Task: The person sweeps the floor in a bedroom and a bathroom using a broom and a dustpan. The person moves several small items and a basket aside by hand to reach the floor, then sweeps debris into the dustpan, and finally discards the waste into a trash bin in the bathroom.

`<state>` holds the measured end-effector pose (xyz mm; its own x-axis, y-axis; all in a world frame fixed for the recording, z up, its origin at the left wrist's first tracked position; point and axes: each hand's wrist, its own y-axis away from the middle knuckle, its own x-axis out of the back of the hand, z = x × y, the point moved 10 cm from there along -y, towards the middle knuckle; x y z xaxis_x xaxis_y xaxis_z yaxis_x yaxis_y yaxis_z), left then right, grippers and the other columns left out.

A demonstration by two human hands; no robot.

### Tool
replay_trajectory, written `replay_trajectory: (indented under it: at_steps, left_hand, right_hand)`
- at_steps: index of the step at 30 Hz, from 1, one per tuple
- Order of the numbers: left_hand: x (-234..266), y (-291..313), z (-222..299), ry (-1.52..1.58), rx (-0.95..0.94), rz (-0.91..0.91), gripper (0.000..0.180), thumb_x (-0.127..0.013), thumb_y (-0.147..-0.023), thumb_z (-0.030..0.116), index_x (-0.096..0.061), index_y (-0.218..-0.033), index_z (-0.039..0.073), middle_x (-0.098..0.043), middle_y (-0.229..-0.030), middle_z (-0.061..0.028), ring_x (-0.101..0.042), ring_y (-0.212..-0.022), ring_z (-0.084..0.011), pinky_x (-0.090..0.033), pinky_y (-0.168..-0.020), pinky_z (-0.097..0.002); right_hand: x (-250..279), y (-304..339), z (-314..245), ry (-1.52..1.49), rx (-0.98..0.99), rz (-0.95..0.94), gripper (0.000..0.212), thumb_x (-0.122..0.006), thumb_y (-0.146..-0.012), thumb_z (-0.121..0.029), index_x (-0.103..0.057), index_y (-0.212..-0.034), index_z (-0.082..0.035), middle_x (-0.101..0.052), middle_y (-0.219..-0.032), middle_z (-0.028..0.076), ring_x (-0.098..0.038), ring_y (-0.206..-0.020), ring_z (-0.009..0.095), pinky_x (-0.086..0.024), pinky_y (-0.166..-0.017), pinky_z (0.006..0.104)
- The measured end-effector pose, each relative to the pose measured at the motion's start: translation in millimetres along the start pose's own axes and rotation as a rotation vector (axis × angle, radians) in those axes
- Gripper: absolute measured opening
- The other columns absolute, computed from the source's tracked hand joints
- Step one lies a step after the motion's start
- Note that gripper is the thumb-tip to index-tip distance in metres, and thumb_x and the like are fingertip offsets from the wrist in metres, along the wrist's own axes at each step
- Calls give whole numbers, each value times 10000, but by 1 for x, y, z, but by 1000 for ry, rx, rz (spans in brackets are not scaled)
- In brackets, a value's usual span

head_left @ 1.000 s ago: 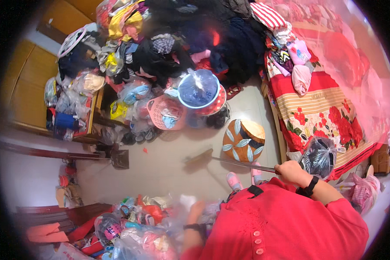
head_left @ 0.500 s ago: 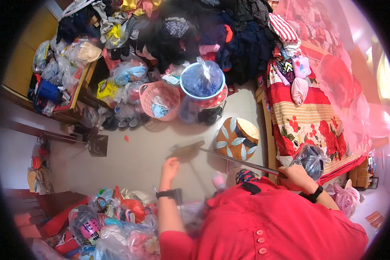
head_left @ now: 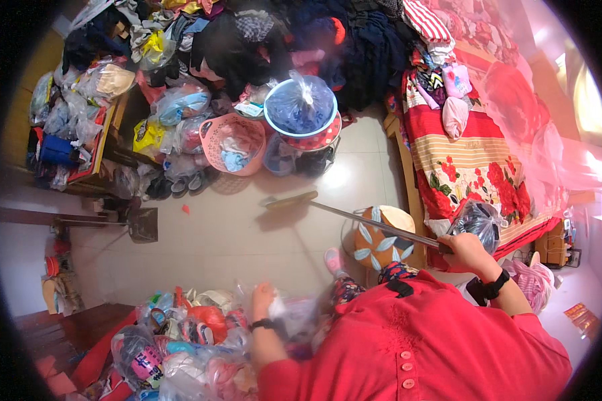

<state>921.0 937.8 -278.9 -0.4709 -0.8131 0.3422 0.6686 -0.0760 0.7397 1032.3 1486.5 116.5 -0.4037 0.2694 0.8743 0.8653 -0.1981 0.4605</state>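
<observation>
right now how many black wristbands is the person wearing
2: one black wristband on the left wrist, near the left hand; a second black wristband on the right wrist, near the right hand, which grips a long pole. None seems hidden.

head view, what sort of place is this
It looks like a cluttered bedroom in a home: there is a bed with a red floral cover, sheer pink netting hanging along it, and a big heap of dark clothes nearby.
</observation>
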Motion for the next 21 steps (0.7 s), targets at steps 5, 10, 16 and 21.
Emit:
replay_trajectory:
  at_steps: [5, 10, 16, 21]
  left_hand:
    - [-34, 47, -71, 262, 73, -49, 288, -570, -830, 128, -575, -1078, -19, -621, -847, -86, -617, -694, -155, -489, -570, -261]
    - [-73, 67, -88, -153, 71, -128, 240, -564, -826, 120, -601, -1015, -22, -613, -796, -71, -587, -648, -147, -486, -566, -263]
    - [-124, 45, -11, -419, -344, -243, 237, -576, -827, 113, -605, -1020, -22, -615, -744, -55, -572, -604, -130, -472, -540, -253]
    - [-123, 39, 60, -304, -291, -145, 252, -578, -829, 109, -598, -1036, -33, -625, -753, -53, -574, -596, -128, -464, -518, -257]
  right_hand:
    - [-15, 15, 34, -85, -110, -51, 224, -622, -729, -296, -623, -861, -115, -619, -754, 174, -598, -719, 375, -472, -624, 451]
    - [-44, 66, 97, -98, -322, -67, 206, -620, -696, -162, -593, -871, -57, -609, -747, 175, -597, -734, 375, -456, -628, 443]
    - [-91, 98, 163, -180, -454, -36, 229, -650, -654, -141, -586, -845, -31, -605, -744, 197, -594, -756, 388, -458, -650, 439]
    - [-161, 75, 199, -580, -734, -285, 121, -638, -730, -103, -575, -785, -15, -573, -601, 112, -575, -488, 237, -426, -409, 365]
